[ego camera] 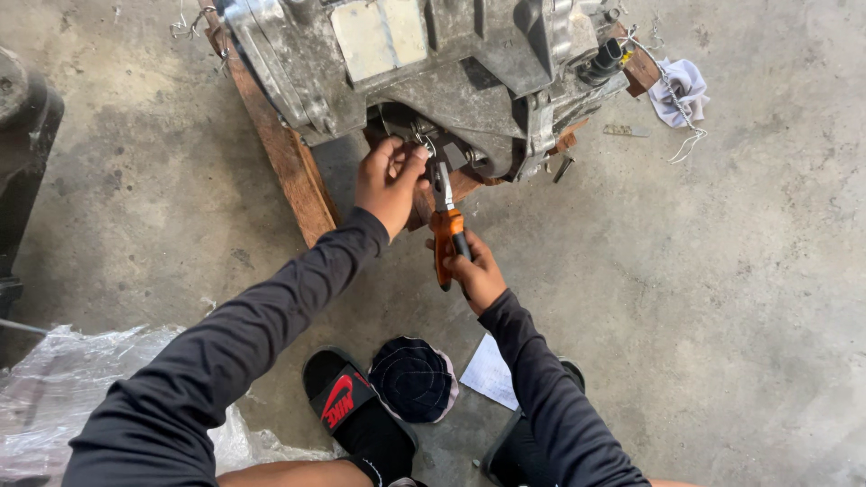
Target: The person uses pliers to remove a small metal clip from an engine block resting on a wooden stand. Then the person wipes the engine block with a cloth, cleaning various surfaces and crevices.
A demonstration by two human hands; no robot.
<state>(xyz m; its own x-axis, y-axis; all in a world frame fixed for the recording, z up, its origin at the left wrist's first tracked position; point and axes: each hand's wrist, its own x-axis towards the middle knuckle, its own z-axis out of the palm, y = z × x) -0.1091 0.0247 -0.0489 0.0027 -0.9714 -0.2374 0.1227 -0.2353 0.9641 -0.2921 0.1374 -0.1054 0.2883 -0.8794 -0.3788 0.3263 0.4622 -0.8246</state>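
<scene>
Orange-handled pliers (444, 230) gripped by right hand (475, 275); left hand (388, 180) pinches beneath grey gearbox (433, 68) on wooden pallet (284, 153).

both arms extended, hands (388, 180) (475, 271) gripping

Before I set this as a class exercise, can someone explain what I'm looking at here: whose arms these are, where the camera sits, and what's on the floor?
The single picture comes from a camera worn on a person's head, looking down, so both arms in dark sleeves are that person's own. They are low over a concrete floor. In front sits a large grey metal machine casing resting on wooden planks. The left hand reaches up to the casing's underside. The right hand grips orange-handled pliers, their tips pointed at the same spot. On the floor lie a dark cap, a sheet of paper, a white rag and crumpled clear plastic. The feet wear black sandals.
</scene>
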